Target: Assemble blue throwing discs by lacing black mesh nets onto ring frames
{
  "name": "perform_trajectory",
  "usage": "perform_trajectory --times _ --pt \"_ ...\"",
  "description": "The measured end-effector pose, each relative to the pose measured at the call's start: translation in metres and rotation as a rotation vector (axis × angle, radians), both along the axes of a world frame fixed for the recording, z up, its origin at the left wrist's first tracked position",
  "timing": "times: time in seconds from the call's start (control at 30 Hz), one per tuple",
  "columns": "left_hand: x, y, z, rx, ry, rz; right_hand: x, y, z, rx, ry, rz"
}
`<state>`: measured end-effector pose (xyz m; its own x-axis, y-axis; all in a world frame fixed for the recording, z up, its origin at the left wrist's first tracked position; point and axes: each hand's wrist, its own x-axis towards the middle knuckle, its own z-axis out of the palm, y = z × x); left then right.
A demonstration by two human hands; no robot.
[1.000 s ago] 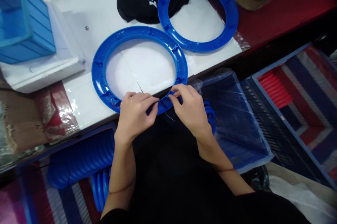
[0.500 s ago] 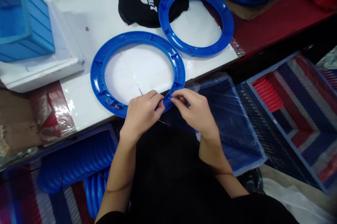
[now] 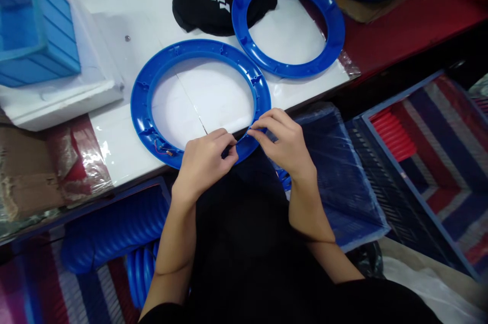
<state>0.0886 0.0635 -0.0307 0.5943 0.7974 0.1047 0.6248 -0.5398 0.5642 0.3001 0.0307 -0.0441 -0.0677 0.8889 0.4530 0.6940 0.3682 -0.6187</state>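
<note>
A blue plastic ring (image 3: 143, 110) lies on the near edge of the table, its ribbed hollow side up. A small component with thin red wires (image 3: 168, 152) sits in its lower left channel. My left hand (image 3: 209, 156) is over the ring's near rim, thumb and forefinger pinched on a thin wire. Just to the right, my right hand (image 3: 280, 136) pinches the same thin wire (image 3: 243, 137) between its fingertips. The short stretch between both hands runs above the ring. What lies under my fingers is hidden.
A second blue ring (image 3: 335, 24) overlaps a black printed cloth (image 3: 198, 4) behind. At left, a light blue bin (image 3: 57, 34) stands on white foam (image 3: 102, 95). Below the table are crates (image 3: 381, 146) and blue ribbed tubes (image 3: 114, 232).
My right hand has moved slightly up and away from my left, showing more wire between them. The left hand stays almost in place. The view has shifted a little.
</note>
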Motion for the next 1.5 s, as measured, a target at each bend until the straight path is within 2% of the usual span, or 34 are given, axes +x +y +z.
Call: perform_trajectory --times 0.13,0.27,0.37,0.47,0.6,0.77,0.87,1.03,1.17,1.23,1.33,1.5 --pt "0.000 0.000 -0.002 0.015 -0.006 -0.005 0.001 -0.002 -0.006 -0.032 0.008 -0.011" --pt "0.001 0.000 -0.002 0.038 0.007 -0.006 -0.006 -0.008 -0.011 0.038 -0.094 -0.076" --pt "0.000 0.002 0.000 0.024 0.011 -0.019 -0.013 -0.013 -0.011 0.074 -0.189 -0.118" --pt "-0.002 0.004 0.001 -0.008 -0.005 -0.041 -0.016 -0.015 -0.007 0.026 -0.212 -0.135" --pt "-0.006 0.006 0.003 -0.035 -0.022 -0.065 -0.012 -0.013 -0.003 -0.068 -0.099 -0.055" --pt "-0.006 0.006 0.006 -0.050 -0.006 -0.068 -0.006 -0.012 0.001 -0.078 -0.069 0.015" --pt "-0.006 0.007 0.006 -0.060 0.009 -0.078 -0.003 -0.008 0.009 -0.162 -0.121 0.050" --pt "-0.007 0.008 0.004 -0.054 0.038 -0.092 0.003 0.012 0.036 -0.432 -0.319 0.114" --pt "-0.007 0.008 0.003 -0.030 0.044 -0.098 0.006 0.021 0.051 -0.440 -0.542 0.185" --pt "-0.007 0.008 0.002 -0.020 0.044 -0.108 0.006 0.018 0.048 -0.378 -0.652 0.192" --pt "-0.009 0.009 0.000 -0.017 0.037 -0.124 0.005 0.005 0.033 -0.259 -0.745 0.167" --pt "-0.011 0.010 -0.002 0.003 0.004 -0.151 0.002 -0.011 0.000 -0.135 -0.631 0.052"
